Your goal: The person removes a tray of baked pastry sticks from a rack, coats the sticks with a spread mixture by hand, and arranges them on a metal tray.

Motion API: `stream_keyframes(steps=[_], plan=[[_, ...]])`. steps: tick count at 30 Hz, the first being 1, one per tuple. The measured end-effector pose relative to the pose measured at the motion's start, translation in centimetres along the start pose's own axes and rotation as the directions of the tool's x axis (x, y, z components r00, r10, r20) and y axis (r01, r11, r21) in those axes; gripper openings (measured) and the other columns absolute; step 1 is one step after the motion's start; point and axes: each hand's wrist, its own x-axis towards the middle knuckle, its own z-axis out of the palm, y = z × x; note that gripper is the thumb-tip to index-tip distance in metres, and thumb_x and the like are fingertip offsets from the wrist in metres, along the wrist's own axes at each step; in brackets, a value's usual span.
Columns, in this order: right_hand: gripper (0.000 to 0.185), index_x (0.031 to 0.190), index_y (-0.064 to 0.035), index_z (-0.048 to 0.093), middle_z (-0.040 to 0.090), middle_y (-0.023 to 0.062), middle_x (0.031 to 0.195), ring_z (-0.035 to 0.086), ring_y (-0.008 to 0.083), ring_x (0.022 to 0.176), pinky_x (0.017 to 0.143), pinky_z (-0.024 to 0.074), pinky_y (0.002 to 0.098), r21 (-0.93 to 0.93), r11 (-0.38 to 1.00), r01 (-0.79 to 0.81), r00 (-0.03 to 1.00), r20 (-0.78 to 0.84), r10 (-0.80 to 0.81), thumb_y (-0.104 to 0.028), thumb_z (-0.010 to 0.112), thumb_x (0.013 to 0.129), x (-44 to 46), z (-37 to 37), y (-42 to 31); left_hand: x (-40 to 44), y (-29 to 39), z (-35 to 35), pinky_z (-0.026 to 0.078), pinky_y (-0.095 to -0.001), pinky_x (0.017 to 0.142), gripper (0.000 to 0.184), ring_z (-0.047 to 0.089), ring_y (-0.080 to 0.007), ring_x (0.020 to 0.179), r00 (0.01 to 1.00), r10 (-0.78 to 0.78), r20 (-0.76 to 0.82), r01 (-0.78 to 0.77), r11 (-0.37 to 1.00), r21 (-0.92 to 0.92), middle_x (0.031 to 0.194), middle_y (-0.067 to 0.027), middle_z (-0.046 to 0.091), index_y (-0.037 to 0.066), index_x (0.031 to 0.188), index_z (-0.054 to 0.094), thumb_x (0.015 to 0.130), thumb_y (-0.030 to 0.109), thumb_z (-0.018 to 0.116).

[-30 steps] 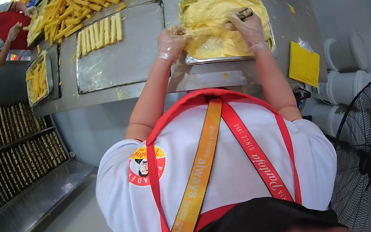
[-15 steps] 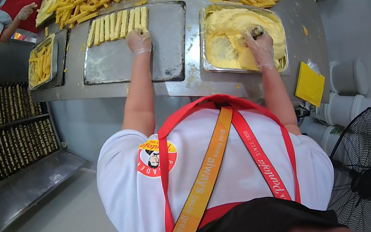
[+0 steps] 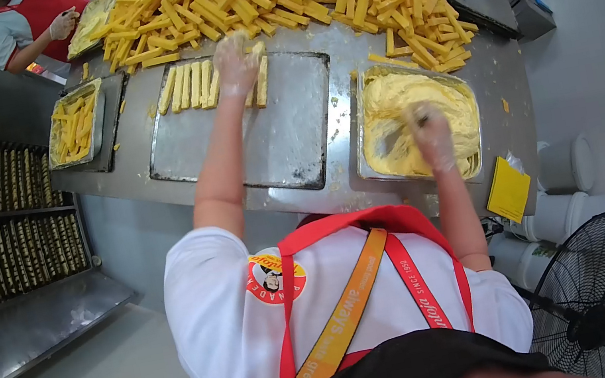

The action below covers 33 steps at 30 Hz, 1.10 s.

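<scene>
Yellow coated sticks point(image 3: 196, 85) line the tray's point(image 3: 271, 146) far edge under the left hand point(image 3: 238, 67), whose grip I can't make out.

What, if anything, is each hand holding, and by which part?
The gloved right hand seems to grip a dark-ended tool at that end, over yellow cream. Whether the gloved left hand, above pale coated sticks, holds anything cannot be told.

Pale, coated sticks point(image 3: 196, 85) lie side by side along the far end of a flat tray point(image 3: 282, 144). Beyond it, yellow sticks point(image 3: 364, 0) sprawl in a loose heap. Thick, swirled cream point(image 3: 459, 113) fills a metal pan point(image 3: 362, 166) unevenly.
</scene>
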Motion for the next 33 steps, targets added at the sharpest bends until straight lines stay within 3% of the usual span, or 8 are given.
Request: stream_keyframes(steps=[6, 10, 13, 17, 22, 25, 26, 33], plan=[[0.016, 0.090, -0.0010, 0.065, 0.063, 0.0133, 0.078, 0.062, 0.0275, 0.072, 0.065, 0.0492, 0.0348, 0.442, 0.753, -0.487, 0.872, 0.284, 0.398, -0.017, 0.065, 0.089, 0.1, 1.3, 0.5, 9.2, -0.8, 4.7, 0.049, -0.0392, 0.093, 0.059, 0.062, -0.0326, 0.107, 0.919, -0.326, 0.224, 0.233, 0.904, 0.358, 0.112, -0.0213, 0.065, 0.001, 0.115, 0.060, 0.080, 0.046, 0.072], [0.013, 0.092, -0.0008, 0.065, 0.066, 0.0085, 0.075, 0.062, 0.0136, 0.066, 0.061, 0.0497, 0.0302, -0.217, 0.962, -0.168, 0.986, -0.033, 0.165, -0.013, 0.069, 0.088, 1.2, 1.3, 3.2, 12.1, -7.6, 11.3, 0.051, -0.0395, 0.091, 0.055, 0.065, -0.0341, 0.105, 0.851, -0.398, 0.343, 0.243, 0.877, 0.414, 0.111, -0.0244, 0.066, -0.004, 0.116, 0.059, 0.078, 0.033, 0.070], [0.014, 0.091, -0.0027, 0.065, 0.067, 0.0113, 0.078, 0.064, 0.0258, 0.069, 0.065, 0.0500, 0.0342, 0.064, 0.990, 0.123, 0.988, 0.088, -0.128, -0.017, 0.065, 0.089, -0.9, 1.8, -2.1, 13.2, -11.2, 13.1, 0.051, -0.0411, 0.091, 0.049, 0.064, -0.0370, 0.103, 0.852, -0.332, 0.405, 0.139, 0.889, 0.436, 0.110, -0.0255, 0.066, -0.005, 0.112, 0.060, 0.077, 0.029, 0.068], [0.020, 0.092, -0.0029, 0.066, 0.068, 0.0034, 0.081, 0.064, 0.0122, 0.071, 0.067, 0.0521, 0.0282, 0.450, 0.771, -0.451, 0.889, 0.309, 0.339, -0.023, 0.066, 0.092, 0.2, 0.8, 1.5, 12.3, -3.4, 6.8, 0.051, -0.0432, 0.091, 0.041, 0.063, -0.0410, 0.103, 0.905, -0.405, 0.131, 0.371, 0.902, 0.221, 0.109, -0.0260, 0.066, -0.004, 0.102, 0.064, 0.076, 0.027, 0.065], [0.019, 0.093, -0.0011, 0.065, 0.063, 0.0111, 0.076, 0.061, 0.0227, 0.064, 0.065, 0.0506, 0.0316, -0.045, 0.995, 0.092, 0.992, -0.079, -0.095, -0.019, 0.066, 0.089, 0.9, 0.7, 3.5, 9.4, 6.3, 0.2, 0.056, -0.0370, 0.071, 0.024, 0.069, -0.0268, 0.083, 0.906, -0.110, 0.408, 0.130, 0.991, -0.020, 0.102, -0.0216, 0.068, -0.002, 0.101, 0.066, 0.082, 0.012, 0.064], [0.018, 0.093, -0.0010, 0.065, 0.063, 0.0115, 0.078, 0.061, 0.0221, 0.066, 0.066, 0.0513, 0.0328, 0.280, 0.956, 0.085, 0.962, 0.226, -0.152, -0.019, 0.066, 0.089, -0.8, 0.2, -0.3, 4.6, 12.7, -0.8, 0.054, -0.0274, 0.052, 0.020, 0.067, -0.0140, 0.066, 0.911, 0.041, 0.411, 0.217, 0.798, -0.562, 0.089, -0.0131, 0.071, -0.003, 0.102, 0.068, 0.083, 0.002, 0.065], [0.016, 0.094, -0.0024, 0.065, 0.063, 0.0086, 0.077, 0.061, 0.0188, 0.070, 0.067, 0.0505, 0.0334, 0.488, 0.713, -0.504, 0.814, 0.543, 0.205, -0.017, 0.068, 0.089, -0.8, -1.4, -1.5, 3.1, 13.9, -0.5, 0.054, -0.0272, 0.055, 0.019, 0.066, -0.0139, 0.066, 0.882, 0.062, 0.467, 0.201, 0.848, -0.491, 0.085, -0.0120, 0.071, -0.002, 0.102, 0.068, 0.083, 0.004, 0.066], [0.023, 0.085, -0.0039, 0.065, 0.065, 0.0123, 0.075, 0.061, 0.0180, 0.067, 0.067, 0.0496, 0.0351, 0.048, 0.996, -0.077, 0.993, 0.089, 0.073, -0.027, 0.070, 0.085, -0.2, -2.9, 3.6, -8.1, 20.2, 0.5, 0.052, -0.0314, 0.070, 0.023, 0.064, -0.0186, 0.073, 0.823, 0.135, 0.552, 0.184, 0.856, -0.484, 0.082, -0.0120, 0.066, 0.001, 0.103, 0.066, 0.081, 0.007, 0.068]])
